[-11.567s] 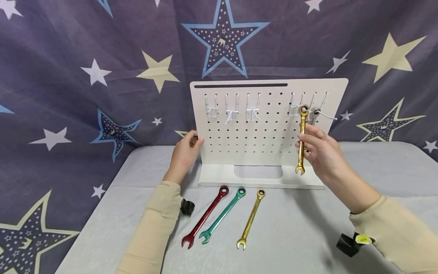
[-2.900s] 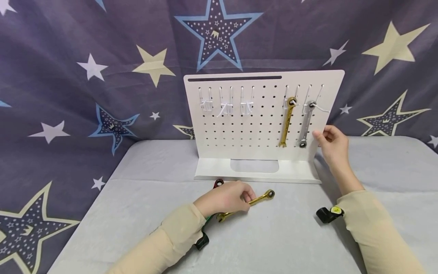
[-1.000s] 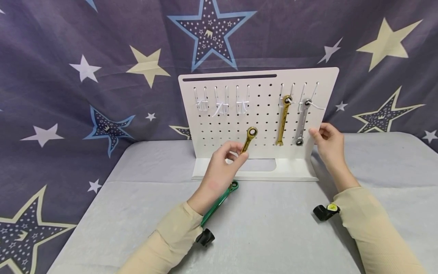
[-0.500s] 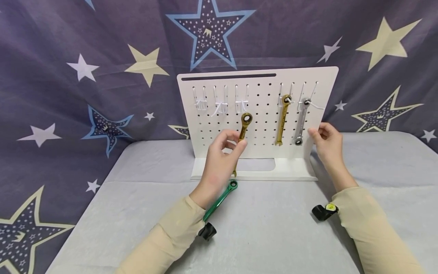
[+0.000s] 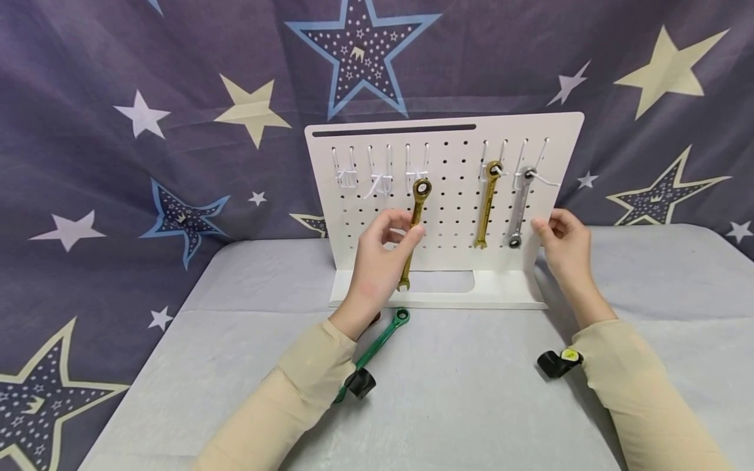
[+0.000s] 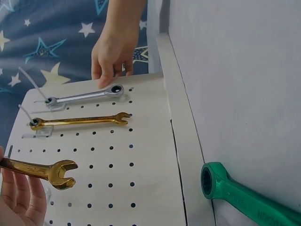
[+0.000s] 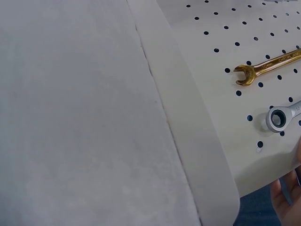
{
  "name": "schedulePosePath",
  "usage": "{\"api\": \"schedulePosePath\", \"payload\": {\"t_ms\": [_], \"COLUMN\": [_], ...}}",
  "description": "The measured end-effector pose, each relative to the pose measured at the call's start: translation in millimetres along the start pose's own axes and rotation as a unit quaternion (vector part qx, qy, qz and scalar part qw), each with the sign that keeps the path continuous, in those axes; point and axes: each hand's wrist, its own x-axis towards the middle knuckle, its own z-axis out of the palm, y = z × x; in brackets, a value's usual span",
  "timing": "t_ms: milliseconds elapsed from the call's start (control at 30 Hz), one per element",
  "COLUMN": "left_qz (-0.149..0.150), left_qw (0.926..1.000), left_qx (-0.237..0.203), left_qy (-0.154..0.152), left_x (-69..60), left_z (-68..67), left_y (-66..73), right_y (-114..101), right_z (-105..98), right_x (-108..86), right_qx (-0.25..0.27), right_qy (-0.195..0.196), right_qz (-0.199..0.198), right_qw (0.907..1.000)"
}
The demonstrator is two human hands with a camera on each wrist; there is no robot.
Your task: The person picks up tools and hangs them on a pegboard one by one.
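My left hand [image 5: 377, 261] pinches a gold ratcheting combination wrench [image 5: 417, 212] between thumb and fingers, ring end up and open end down. Its ring is in front of the third white hook from the left [image 5: 418, 174]; whether they touch I cannot tell. My right hand [image 5: 568, 252] grips the right edge of the white pegboard [image 5: 453, 226], thumb in front. Another gold wrench [image 5: 486, 206] and a silver wrench [image 5: 519, 209] hang on the right-hand hooks. In the left wrist view, the held wrench's open end [image 6: 61, 175] sticks out past the fingers.
A green wrench [image 5: 379, 343] lies on the grey-covered table [image 5: 471, 392], partly under my left wrist. Only a sliver of a red wrench [image 5: 376, 318] shows beside it. Two more hooks [image 5: 346, 178] at the board's left carry no wrench. A starry cloth [image 5: 177, 78] hangs behind.
The first gold wrench went from my right hand onto a hook. My right hand then took the board's right edge. My left hand left the other edge, picked up the second gold wrench and raised it.
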Motion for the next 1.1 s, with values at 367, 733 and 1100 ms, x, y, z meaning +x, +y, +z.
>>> {"api": "schedulePosePath", "payload": {"t_ms": [367,733,1100], "left_qz": [-0.015,-0.056,-0.085], "left_qw": [0.9998,0.9984,0.9963], "left_qx": [0.009,-0.005,-0.004], "left_qy": [0.004,0.005,0.011], "left_x": [10.1,21.3,28.7], "left_z": [4.8,8.0,11.6], "left_y": [-6.6,-10.2,-16.0], "right_y": [11,7,10], "right_z": [1,1,2], "right_x": [4.5,2.8,3.5], "right_qx": [-0.012,-0.015,-0.009], "right_qy": [0.001,0.005,0.009], "right_qz": [0.004,0.004,-0.005], "right_qw": [0.9999,0.9999,0.9999]}}
